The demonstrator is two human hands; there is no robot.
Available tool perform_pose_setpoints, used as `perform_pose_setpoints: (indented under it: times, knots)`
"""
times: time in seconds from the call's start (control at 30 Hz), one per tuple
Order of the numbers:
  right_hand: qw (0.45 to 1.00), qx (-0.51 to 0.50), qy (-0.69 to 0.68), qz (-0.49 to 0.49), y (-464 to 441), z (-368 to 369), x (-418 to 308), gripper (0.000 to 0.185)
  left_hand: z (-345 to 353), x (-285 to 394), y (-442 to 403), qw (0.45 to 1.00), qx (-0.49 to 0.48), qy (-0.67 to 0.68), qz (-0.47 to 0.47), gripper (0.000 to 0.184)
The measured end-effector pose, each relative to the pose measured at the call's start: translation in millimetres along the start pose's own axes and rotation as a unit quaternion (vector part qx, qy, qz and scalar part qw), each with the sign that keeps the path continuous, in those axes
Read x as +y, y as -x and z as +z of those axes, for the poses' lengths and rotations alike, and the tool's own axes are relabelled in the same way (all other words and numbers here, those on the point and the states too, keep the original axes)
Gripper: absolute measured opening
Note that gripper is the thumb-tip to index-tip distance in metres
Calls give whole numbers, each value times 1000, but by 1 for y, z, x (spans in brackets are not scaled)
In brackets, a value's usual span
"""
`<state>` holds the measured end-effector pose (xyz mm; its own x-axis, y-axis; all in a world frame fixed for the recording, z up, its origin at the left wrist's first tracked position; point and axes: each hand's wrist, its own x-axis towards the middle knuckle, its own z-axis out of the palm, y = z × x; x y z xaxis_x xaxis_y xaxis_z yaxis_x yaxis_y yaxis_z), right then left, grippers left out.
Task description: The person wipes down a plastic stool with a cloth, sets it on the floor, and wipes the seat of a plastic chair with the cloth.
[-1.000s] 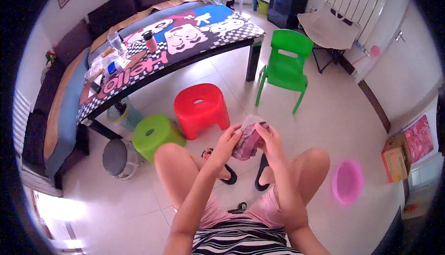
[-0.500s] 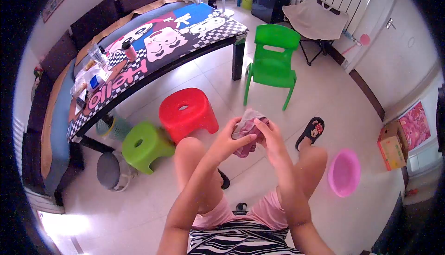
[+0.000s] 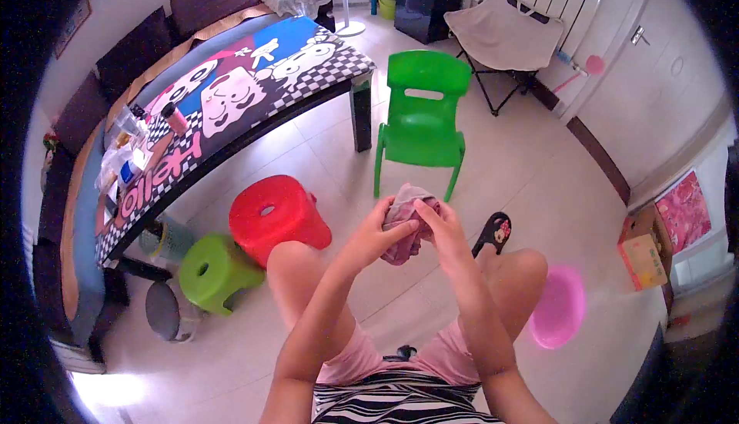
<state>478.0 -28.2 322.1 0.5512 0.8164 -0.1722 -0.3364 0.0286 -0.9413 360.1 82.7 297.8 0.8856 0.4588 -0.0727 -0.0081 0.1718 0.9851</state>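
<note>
Both my hands hold a crumpled mauve cloth (image 3: 406, 216) in front of my knees. It has a paler greyish part at the top and a darker pinkish part hanging below. My left hand (image 3: 379, 233) grips its left side, with the thumb pressed across the front. My right hand (image 3: 441, 225) clasps the right side, and that thumb also lies over the cloth. The fingers behind the cloth are mostly hidden. Just beyond my hands stands a green plastic chair (image 3: 425, 135).
A red stool (image 3: 289, 220), a green stool (image 3: 212, 270) and a grey round stool (image 3: 163, 312) stand at left. Behind them is a long table (image 3: 231, 100) with a patterned cover. A pink basin (image 3: 560, 308) and a cardboard box (image 3: 640, 254) are on the floor at right.
The view has shifted, so the table, stools and chair appear farther left and mostly lower. My hands stay closed on the cloth, which has turned slightly.
</note>
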Motion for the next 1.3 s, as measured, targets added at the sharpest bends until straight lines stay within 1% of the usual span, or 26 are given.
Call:
perform_pose_setpoints:
  times: [0.07, 0.17, 0.27, 0.4, 0.5, 0.6, 0.7, 0.8, 1.0, 1.07, 1.3]
  knots:
    - [1000, -2, -5, 0, -14, -19, 0, 32, 12, 6, -12, 1000, 13, -8, -6, 68]
    - [999, 34, -15, 3, -30, -37, -4, 32, 24, 13, -34, 1000, 17, -19, -2, 66]
    - [1000, 8, -9, 12, -48, -59, -8, 34, 27, -4, -62, 1000, -2, 5, -13, 64]
    - [999, 4, 30, 32, -80, -76, -16, 34, 29, -13, -96, 997, -8, 70, -32, 63]
    - [996, -14, 68, 48, -109, -95, -23, 35, 31, -3, -124, 996, 0, 63, -55, 63]
    - [996, -22, 74, 46, -135, -104, -32, 36, 31, -15, -156, 996, 3, 75, -43, 63]
    - [995, -26, 76, 58, -160, -112, -43, 38, 35, -24, -187, 995, 32, 82, -45, 65]
    - [995, -20, 66, 72, -187, -121, -47, 39, 39, -16, -210, 996, 80, 14, -27, 66]
    - [992, -32, 74, 96, -249, -144, -23, 36, 29, -31, -255, 991, 121, 31, -38, 66]
    - [989, -31, 92, 112, -270, -151, -15, 35, 23, -48, -273, 989, 144, 10, -39, 64]
    - [991, 59, 100, 70, -343, -169, 28, 33, 7, -93, -331, 971, 231, -55, -31, 59]
